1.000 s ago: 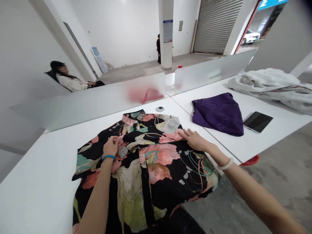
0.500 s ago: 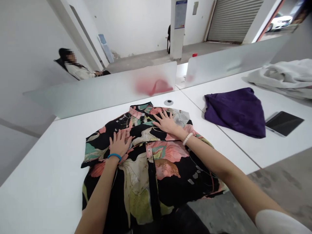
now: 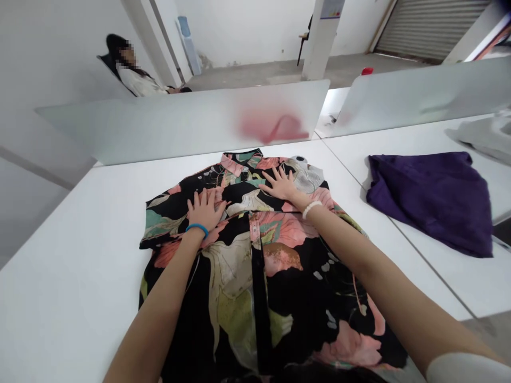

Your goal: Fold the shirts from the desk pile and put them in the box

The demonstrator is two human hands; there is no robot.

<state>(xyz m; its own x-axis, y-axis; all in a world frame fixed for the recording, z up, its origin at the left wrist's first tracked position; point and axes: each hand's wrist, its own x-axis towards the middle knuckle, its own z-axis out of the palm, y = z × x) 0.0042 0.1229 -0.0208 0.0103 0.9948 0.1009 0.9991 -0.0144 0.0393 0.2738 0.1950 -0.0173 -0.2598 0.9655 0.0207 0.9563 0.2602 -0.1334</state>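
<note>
A black shirt [image 3: 235,255] with pink, green and beige flowers lies spread front side up on a white desk [image 3: 80,255], its collar [image 3: 241,162] toward the frosted divider. Both sleeves are folded in across the chest. My left hand [image 3: 205,210], with a blue band at the wrist, rests flat on the folded sleeve at the left, fingers spread. Higher up, right of the collar, my right hand [image 3: 281,186] also lies flat with fingers apart; a white beaded bracelet circles that wrist. The shirt's hem runs out of view toward my body.
A frosted divider [image 3: 167,127] borders the desk's far side, a red blurred shape behind it. Purple folded cloth [image 3: 431,197] lies at the right, partly over a dark tablet-like object [image 3: 503,232]. White fabric [image 3: 489,133] is at the far right. A person [image 3: 138,74] sits beyond the divider.
The shirt has slid forward under my flat hands, its shoulder now reaching the round desk grommet. The camera view has shifted, showing more of the shirt's lower front.
</note>
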